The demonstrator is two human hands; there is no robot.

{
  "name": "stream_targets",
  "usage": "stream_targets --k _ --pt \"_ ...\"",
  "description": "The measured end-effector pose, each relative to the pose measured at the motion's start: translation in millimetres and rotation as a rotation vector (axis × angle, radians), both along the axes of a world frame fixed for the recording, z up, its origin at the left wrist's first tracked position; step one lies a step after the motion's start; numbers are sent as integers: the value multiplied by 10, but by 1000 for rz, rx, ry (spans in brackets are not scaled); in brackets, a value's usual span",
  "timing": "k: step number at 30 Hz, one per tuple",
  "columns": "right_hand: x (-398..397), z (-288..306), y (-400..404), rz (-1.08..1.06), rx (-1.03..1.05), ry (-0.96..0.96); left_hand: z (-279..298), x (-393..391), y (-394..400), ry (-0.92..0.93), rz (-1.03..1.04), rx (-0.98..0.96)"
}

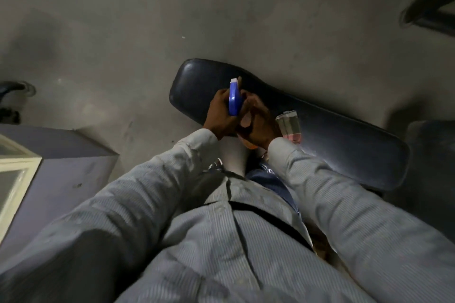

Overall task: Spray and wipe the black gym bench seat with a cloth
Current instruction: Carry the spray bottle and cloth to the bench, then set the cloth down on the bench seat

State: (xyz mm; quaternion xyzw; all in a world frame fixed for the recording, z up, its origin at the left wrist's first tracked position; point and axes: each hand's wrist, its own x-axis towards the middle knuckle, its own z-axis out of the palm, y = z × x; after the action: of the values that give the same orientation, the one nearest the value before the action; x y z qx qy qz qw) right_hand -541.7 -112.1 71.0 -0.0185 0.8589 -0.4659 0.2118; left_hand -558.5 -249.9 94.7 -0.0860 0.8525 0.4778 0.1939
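Observation:
The black gym bench seat (327, 130) runs from the middle of the view to the right, over the grey floor. My left hand (219, 115) grips a blue spray head (233, 99) whose white nozzle points away from me, above the seat's near-left end. My right hand (258, 126) is curled against the sprayer's other side; what lies inside its fingers is hidden. A clear bottle (290, 126) with a little pink liquid shows just right of that hand, over the seat. Whether it joins the spray head is hidden. An orange-pink bit (249, 144), perhaps the cloth, peeks out below my right wrist.
A grey box with a cream-framed panel (49, 165) stands on the floor at the left. Dark equipment legs (428, 15) sit at the top right, and a dark wheeled base (12, 98) at the far left. Bare floor (123, 44) lies beyond the bench.

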Motion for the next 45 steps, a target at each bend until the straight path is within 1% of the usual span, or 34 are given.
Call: stream_targets --k 4,7,9,12,15,17,21,23,26,29,32,34,37,39,42,45 --pt "-101 279 -108 46 7 67 131 50 -41 84 143 53" --pt "-205 375 -181 104 42 167 95 115 -208 86 173 112" --pt "-319 489 -223 34 -5 162 36 197 -368 28 182 120" --pt "-484 726 -296 -60 -45 237 -35 300 -482 -60 139 129" --pt "-614 909 -450 -113 -132 255 -108 228 -540 -52 162 85" --pt "-677 998 -591 -163 -142 245 -61 152 -571 -30 168 62" --pt "-749 1088 -895 -334 -236 228 87 100 -590 -38 135 93" --pt "-805 1045 -1045 -378 -264 236 74 96 -617 -24 108 97" --pt "-789 949 -1263 -384 -247 207 5 121 -750 -86 26 130" --pt "-724 808 -1470 -433 -193 186 -56 137 -942 -135 -30 152" --pt "-677 605 -1613 -507 -190 113 -269 169 -1141 -232 -126 118" --pt "-616 442 -1695 -513 -225 39 -489 241 -1286 -288 -165 107" --pt "-496 152 -1801 -498 -213 9 -828 346 -1514 -345 -181 146" --pt "-428 -46 -1838 -498 -157 11 -880 335 -1652 -353 -234 107" --pt "-363 -353 -1881 -499 -39 -18 -1091 293 -1842 -316 -301 -26" --pt "-343 -669 -1899 -466 15 -117 -1390 205 -1968 -195 -193 -229"
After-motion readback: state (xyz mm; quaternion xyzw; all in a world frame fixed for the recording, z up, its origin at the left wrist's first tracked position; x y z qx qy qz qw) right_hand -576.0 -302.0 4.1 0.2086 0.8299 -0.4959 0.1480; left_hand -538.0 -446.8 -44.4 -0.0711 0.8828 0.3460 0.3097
